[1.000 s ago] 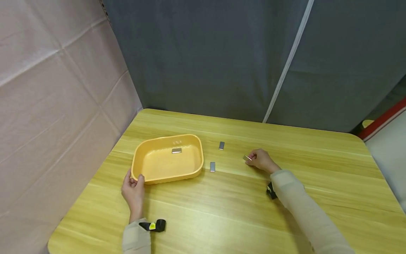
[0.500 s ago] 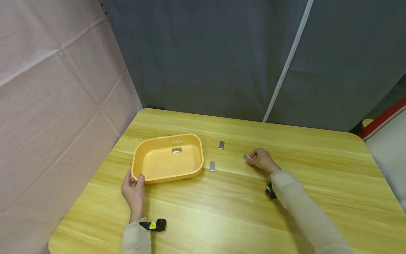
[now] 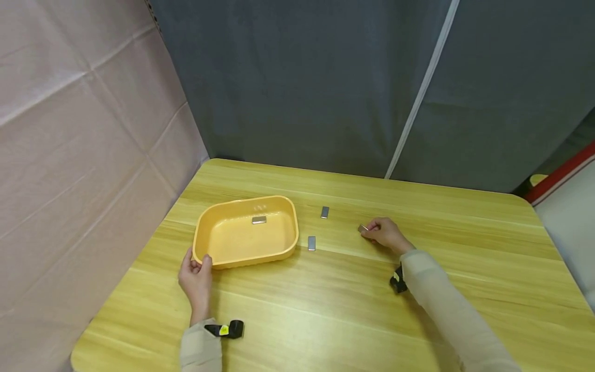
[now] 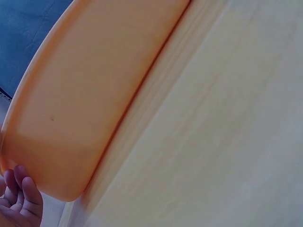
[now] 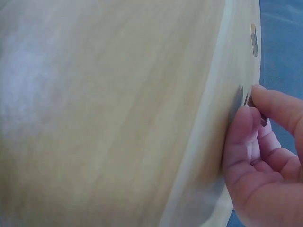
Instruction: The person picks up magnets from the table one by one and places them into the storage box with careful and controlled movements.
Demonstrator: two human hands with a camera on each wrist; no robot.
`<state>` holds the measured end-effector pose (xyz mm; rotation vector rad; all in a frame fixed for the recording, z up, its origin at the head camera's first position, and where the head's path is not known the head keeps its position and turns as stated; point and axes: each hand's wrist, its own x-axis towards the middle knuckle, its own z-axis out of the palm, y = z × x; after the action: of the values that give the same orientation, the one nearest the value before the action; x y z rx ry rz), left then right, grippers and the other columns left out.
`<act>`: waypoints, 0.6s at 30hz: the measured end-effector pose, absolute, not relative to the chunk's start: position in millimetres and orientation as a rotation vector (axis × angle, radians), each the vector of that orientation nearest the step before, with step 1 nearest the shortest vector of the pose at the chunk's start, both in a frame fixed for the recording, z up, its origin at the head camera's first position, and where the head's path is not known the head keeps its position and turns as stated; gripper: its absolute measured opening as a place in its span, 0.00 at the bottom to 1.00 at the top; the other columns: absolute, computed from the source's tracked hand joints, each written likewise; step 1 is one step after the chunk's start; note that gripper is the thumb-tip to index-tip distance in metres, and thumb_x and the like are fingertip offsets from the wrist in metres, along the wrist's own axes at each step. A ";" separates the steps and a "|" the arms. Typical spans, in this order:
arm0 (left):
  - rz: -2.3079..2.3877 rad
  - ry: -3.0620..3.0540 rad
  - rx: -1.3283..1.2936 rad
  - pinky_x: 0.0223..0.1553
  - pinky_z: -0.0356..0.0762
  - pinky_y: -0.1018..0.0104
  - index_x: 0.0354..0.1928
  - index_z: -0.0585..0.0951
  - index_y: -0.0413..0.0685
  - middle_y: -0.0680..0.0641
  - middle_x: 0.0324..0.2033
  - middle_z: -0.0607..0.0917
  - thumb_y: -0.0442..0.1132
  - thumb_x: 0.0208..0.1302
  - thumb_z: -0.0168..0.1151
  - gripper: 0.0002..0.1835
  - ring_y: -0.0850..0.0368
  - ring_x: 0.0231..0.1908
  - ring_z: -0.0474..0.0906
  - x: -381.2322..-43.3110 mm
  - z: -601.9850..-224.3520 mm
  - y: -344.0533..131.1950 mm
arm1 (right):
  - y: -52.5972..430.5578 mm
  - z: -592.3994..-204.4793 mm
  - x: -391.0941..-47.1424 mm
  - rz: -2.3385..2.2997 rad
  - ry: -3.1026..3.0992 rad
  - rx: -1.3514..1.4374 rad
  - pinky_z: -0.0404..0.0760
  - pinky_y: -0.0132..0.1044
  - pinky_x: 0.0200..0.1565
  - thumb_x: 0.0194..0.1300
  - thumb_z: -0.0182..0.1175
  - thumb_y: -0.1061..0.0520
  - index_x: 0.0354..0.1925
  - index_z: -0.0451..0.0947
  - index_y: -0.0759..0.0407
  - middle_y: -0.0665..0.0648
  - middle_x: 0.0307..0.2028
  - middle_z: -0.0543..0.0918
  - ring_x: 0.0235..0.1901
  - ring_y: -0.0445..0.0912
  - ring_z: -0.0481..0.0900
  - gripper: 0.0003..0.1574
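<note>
My left hand [image 3: 196, 283] grips the near left corner of a yellow rectangular tray [image 3: 251, 261], thumb at the rim and fingers outside the wall. In the left wrist view its fingertips [image 4: 31, 190] show beside the tray's orange-looking wall [image 4: 90, 90]. A small silver rectangular block [image 3: 259, 220] lies inside the tray, near the far wall. My right hand [image 3: 387, 235] pinches another small silver block [image 3: 363, 228] between thumb and fingers, low over the table. In the right wrist view the thumb and fingers [image 5: 244, 125] mostly hide that held block.
Two more silver blocks lie on the wooden table between tray and right hand: one farther back [image 3: 325, 212], one nearer block [image 3: 312, 243]. A grey curtain [image 3: 297, 93] hangs behind the table's far edge; a pale cloth wall [image 3: 83, 155] stands at the left.
My right hand has shifted very slightly right, and the block in its pinch has turned a little. The left hand, the tray and the loose blocks stay in place.
</note>
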<state>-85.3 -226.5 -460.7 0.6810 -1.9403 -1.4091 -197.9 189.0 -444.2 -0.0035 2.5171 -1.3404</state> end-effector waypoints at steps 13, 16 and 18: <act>-1.425 -1.940 0.701 0.17 0.59 0.81 0.54 0.73 0.39 0.50 0.22 0.66 0.32 0.52 0.53 0.23 0.69 0.17 0.60 -85.3 -460.4 -226.3 | 191.3 -446.6 -196.3 -1.422 2.478 0.039 0.73 0.31 0.27 0.57 0.58 0.59 0.34 0.71 0.70 0.54 0.23 0.74 0.23 0.42 0.71 0.13; -1.428 -1.943 0.705 0.17 0.59 0.81 0.55 0.72 0.39 0.50 0.22 0.65 0.32 0.52 0.53 0.24 0.69 0.17 0.60 -85.4 -460.3 -226.7 | 191.0 -447.5 -196.6 -1.407 2.486 0.031 0.72 0.31 0.27 0.58 0.57 0.58 0.35 0.71 0.70 0.53 0.23 0.74 0.22 0.42 0.71 0.13; -1.426 -1.945 0.706 0.17 0.59 0.81 0.55 0.72 0.39 0.50 0.22 0.66 0.32 0.52 0.53 0.24 0.69 0.18 0.60 -85.6 -459.4 -227.1 | 190.7 -447.7 -196.8 -1.393 2.495 0.022 0.71 0.31 0.27 0.59 0.56 0.56 0.34 0.71 0.69 0.53 0.23 0.74 0.22 0.43 0.71 0.14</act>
<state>-85.6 -227.1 -459.4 0.7060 -1.9451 -1.4259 -196.8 190.7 -447.7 0.0223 2.4952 -1.3933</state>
